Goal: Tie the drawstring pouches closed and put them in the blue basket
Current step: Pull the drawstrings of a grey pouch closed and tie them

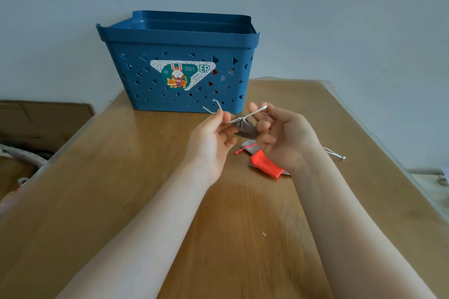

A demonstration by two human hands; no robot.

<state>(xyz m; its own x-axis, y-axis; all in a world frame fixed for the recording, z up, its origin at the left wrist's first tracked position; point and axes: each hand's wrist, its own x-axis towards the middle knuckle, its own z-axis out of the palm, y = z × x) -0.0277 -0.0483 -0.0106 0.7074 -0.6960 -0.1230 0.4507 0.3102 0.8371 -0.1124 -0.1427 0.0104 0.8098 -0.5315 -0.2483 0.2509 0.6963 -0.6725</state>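
Observation:
A small grey-brown drawstring pouch (246,128) hangs in the air between my hands, its mouth gathered tight. My left hand (211,138) pinches one end of its pale drawstring (252,114), and my right hand (281,136) pinches the other end, so the cord runs taut between them. The blue basket (179,41) stands at the back of the wooden table, just beyond my hands; red shows through its holes. An orange pouch (264,165) lies on the table under my right wrist, on top of a white pouch (247,148) that is mostly hidden.
A grey cord end (335,154) pokes out from behind my right forearm. The table (145,189) ends close on both sides. A cardboard box (43,119) and clutter sit off the left edge. The wall stands right behind the basket.

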